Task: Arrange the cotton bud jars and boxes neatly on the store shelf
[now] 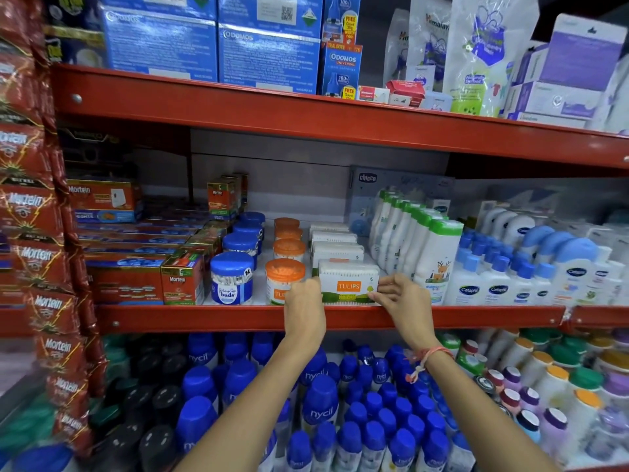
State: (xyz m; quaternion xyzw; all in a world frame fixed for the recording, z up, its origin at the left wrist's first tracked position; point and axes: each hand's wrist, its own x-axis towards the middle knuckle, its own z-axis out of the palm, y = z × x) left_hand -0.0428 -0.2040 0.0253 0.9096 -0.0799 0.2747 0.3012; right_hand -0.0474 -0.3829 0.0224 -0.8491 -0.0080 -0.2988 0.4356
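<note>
The front Tulips box [349, 283] is serving as the landmark here, sitting at the front lip of the red shelf [238, 316] with its printed face turned straight out toward the person. To the left of the box, a row of blue-lidded jars [231, 278] is running back into the shelf, and just beside the box a row of orange-lidded jars [285, 278] is doing the same. The left hand [304, 303] is resting against the box's left end, partly covering the front orange-lidded jar; its grip is looking closed around that end, though the fingertips are hidden, so how firmly it is holding I cannot tell. The box's long axis is lying left to right, along the shelf edge, so the two hands are bracketing it end to end. Behind the box, more white boxes [335, 247] are lining up toward the back wall. The right hand [396, 291] is pinching the box's right end, fingers curled onto the lower corner. Both hands are equally near; any squaring of the box probably depends on pushing along that axis.
</note>
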